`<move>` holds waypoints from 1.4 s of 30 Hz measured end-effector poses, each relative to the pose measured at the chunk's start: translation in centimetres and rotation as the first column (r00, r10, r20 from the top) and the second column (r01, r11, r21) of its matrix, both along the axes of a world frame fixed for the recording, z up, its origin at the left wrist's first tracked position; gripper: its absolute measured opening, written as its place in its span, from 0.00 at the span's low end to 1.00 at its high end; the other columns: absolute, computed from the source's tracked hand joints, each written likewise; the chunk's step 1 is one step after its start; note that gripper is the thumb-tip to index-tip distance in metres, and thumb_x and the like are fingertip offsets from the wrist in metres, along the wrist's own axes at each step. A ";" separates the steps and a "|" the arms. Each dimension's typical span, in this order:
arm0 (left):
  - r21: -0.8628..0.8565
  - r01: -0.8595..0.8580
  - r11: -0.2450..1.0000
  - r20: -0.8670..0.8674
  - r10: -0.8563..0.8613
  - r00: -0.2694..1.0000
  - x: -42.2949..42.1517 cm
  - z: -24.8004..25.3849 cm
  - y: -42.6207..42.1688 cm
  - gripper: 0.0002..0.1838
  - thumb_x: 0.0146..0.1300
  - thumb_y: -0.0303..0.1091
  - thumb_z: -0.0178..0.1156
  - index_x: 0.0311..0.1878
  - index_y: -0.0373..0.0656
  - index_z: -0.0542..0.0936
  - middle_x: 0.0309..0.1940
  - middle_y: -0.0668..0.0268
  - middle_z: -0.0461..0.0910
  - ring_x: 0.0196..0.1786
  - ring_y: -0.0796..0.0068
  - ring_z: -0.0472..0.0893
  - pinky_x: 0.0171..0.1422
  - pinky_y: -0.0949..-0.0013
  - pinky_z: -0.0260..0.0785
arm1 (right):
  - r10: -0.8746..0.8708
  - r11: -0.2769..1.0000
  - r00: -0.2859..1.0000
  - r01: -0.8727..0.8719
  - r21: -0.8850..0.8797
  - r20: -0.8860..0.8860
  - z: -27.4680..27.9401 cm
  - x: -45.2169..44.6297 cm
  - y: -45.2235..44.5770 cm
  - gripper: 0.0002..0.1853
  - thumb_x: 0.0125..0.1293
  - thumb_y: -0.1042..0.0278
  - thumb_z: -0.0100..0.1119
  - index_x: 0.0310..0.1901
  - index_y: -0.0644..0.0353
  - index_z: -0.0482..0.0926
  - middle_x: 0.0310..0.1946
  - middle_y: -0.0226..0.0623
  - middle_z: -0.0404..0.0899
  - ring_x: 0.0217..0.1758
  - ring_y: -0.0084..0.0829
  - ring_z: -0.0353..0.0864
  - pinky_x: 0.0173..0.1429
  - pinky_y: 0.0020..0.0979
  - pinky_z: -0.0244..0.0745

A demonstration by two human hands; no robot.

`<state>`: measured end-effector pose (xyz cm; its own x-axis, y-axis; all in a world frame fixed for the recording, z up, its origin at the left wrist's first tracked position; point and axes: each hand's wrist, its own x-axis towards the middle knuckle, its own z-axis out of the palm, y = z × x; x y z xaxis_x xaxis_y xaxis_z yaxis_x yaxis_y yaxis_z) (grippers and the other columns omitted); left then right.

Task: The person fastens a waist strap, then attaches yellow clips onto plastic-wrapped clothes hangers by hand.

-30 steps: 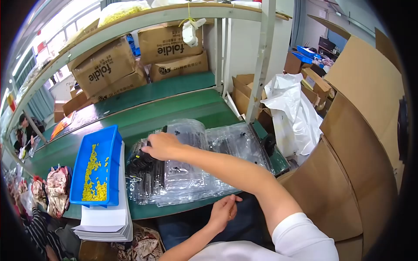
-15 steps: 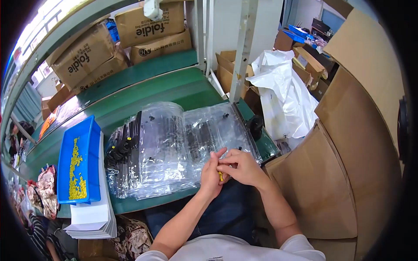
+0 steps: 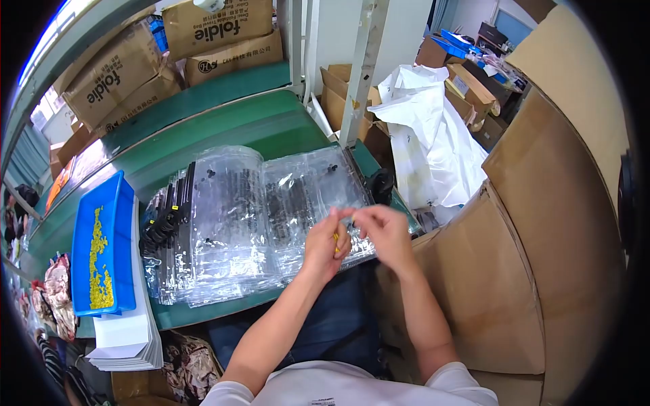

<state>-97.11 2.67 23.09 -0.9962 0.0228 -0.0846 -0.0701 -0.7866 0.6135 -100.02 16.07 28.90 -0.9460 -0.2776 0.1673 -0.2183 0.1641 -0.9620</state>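
My left hand (image 3: 323, 246) is half closed, and its fingers are curled on small yellow pieces (image 3: 336, 237), which show at the inner side of these fingers. My right hand (image 3: 388, 237) is just beside, with its fingertips close to the tip of my left forefinger; they are blurred, so I cannot tell if they are clamped on something. Both hands are at the near right part of the clear plastic bags (image 3: 227, 233) on the green table (image 3: 203, 130). Farther left, the blue tray (image 3: 124, 237) holds other yellow bits (image 3: 101, 295).
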 end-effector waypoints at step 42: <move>-0.880 -0.409 0.242 -0.334 0.297 0.895 -11.2 -4.5 4.1 0.17 0.64 0.36 0.58 0.54 0.43 0.78 0.26 0.59 0.83 0.30 0.50 0.81 0.34 0.56 0.71 | 0.219 0.402 0.975 -0.069 0.913 -0.023 2.1 -19.3 -2.8 0.10 0.41 0.76 0.57 0.25 0.65 0.86 0.19 0.35 0.81 0.23 0.31 0.76 0.36 0.29 0.75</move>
